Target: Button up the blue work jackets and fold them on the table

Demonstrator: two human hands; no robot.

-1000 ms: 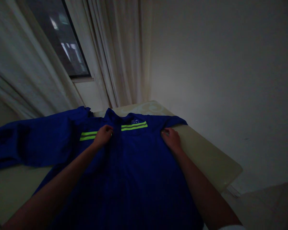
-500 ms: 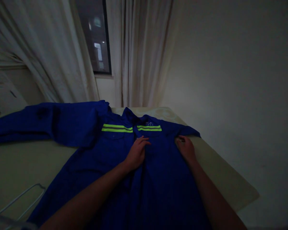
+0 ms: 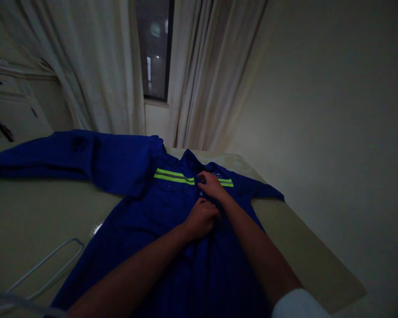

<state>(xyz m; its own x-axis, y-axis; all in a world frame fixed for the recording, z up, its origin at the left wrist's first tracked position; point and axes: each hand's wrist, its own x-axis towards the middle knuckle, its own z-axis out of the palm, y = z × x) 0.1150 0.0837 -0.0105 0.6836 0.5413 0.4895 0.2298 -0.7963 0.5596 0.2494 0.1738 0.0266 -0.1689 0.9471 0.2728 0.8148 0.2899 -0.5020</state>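
A blue work jacket (image 3: pixel 172 207) lies front up and spread out, with yellow-green and grey reflective stripes across its chest and a collar at the far end. My left hand (image 3: pixel 203 218) is closed with curled fingers on the jacket's front opening, below the stripes. Just beyond it, my right hand (image 3: pixel 211 183) pinches the front edge at stripe level, covering part of the right-hand stripe. A small pale button (image 3: pixel 201 193) shows on the opening between the two hands. One sleeve stretches far left; the other points right.
The jacket rests on a pale yellowish table (image 3: pixel 305 256) whose right edge runs near the wall (image 3: pixel 334 132). At lower left lies a white hanger (image 3: pixel 49 256), with a small shiny white thing (image 3: pixel 97 229) beside the jacket. Curtains (image 3: pixel 102 66), a window (image 3: pixel 154 53) and a cabinet (image 3: pixel 16 101) stand behind.
My right hand has moved left from the jacket's right side to the front opening. My left hand has curled its fingers in. The view has turned slightly left.
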